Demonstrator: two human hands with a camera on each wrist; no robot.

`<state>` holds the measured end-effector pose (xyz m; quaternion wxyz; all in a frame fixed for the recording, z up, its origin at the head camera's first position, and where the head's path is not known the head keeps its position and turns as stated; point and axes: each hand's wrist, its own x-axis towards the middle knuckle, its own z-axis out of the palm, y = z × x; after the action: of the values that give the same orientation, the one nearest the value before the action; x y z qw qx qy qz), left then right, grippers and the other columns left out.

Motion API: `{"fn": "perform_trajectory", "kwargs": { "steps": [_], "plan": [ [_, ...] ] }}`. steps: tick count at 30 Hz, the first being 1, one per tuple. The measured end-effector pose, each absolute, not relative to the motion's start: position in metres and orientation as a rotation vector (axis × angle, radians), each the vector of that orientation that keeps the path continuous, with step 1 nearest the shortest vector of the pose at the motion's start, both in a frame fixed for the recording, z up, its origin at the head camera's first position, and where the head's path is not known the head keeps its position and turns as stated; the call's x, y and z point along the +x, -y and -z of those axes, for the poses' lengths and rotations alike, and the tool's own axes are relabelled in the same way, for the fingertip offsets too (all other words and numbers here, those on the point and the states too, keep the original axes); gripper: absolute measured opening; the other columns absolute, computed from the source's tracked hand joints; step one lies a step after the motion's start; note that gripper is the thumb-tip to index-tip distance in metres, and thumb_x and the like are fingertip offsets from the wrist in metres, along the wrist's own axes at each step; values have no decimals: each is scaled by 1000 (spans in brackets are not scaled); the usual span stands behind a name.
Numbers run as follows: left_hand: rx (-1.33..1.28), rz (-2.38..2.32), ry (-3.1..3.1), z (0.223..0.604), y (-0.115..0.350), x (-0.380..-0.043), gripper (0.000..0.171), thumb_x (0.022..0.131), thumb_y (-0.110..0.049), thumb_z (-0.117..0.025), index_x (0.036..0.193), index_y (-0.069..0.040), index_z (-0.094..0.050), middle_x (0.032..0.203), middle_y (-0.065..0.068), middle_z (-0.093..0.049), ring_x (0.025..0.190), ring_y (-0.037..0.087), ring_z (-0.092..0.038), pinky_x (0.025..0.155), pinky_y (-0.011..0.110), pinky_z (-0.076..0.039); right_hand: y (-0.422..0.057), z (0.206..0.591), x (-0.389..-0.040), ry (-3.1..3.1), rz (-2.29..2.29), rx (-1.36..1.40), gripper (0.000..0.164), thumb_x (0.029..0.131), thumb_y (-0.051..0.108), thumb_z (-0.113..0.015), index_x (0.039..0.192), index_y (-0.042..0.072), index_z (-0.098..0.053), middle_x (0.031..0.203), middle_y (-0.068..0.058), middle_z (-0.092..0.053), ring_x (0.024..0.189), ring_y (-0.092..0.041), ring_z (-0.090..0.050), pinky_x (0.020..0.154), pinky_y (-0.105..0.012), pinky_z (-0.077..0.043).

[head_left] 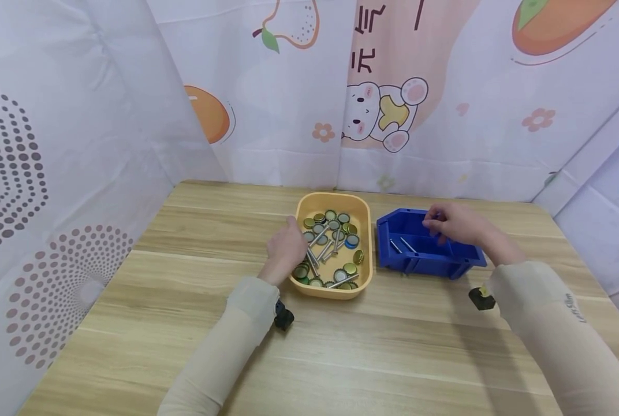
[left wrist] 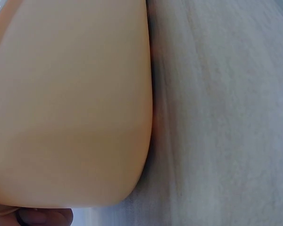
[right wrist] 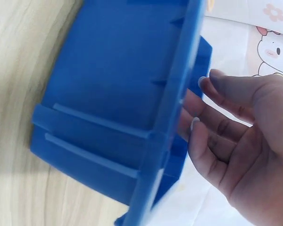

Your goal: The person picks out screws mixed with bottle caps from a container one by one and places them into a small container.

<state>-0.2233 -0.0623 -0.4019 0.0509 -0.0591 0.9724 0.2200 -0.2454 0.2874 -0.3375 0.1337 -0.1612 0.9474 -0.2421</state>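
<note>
A yellow plastic tub [head_left: 370, 248] holds a mix of bottle caps [head_left: 350, 268] and long metal screws [head_left: 342, 281]. My left hand [head_left: 287, 247] grips its left rim; in the left wrist view the tub's outer wall [left wrist: 75, 103] fills much of the picture, with fingers [left wrist: 42, 217] at the bottom left corner. To the right stands a blue bin [head_left: 429, 264] with two screws [head_left: 408, 245] inside at its left. Over the bin hangs my right hand [head_left: 457, 222], its fingers loosely bent and holding nothing. The right wrist view shows those fingers [right wrist: 207, 150] beyond the bin's near rim.
Both containers stand on a wood-grain table [head_left: 392, 346], close side by side with a narrow gap between them. Behind the table hangs a printed curtain [head_left: 289, 156], with another white sheet [head_left: 81, 173] along the left.
</note>
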Motion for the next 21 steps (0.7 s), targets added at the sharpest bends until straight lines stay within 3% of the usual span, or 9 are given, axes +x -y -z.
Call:
{"fn": "perform_trajectory", "kwargs": {
  "steps": [11, 21],
  "plan": [
    [-175, -660, -2962, 400, 62, -222, 29, 100, -20, -45, 125, -4, -43, 76, 10, -59, 63, 25, -58, 53, 36, -43, -273, 325, -240, -2768, 703, -468, 33, 101, 31, -56, 112, 1, -63, 90, -10, -72, 74, -19, -70, 61, -29, -54],
    [-184, -662, -2958, 400, 63, -222, 29, 100, -21, -45, 124, -4, -43, 78, 11, -59, 66, 25, -59, 56, 37, -45, -244, 311, -235, -2719, 748, -542, 30, 101, 32, -55, 111, 4, -62, 94, -11, -71, 80, -20, -68, 66, -30, -53]
  ]
}}
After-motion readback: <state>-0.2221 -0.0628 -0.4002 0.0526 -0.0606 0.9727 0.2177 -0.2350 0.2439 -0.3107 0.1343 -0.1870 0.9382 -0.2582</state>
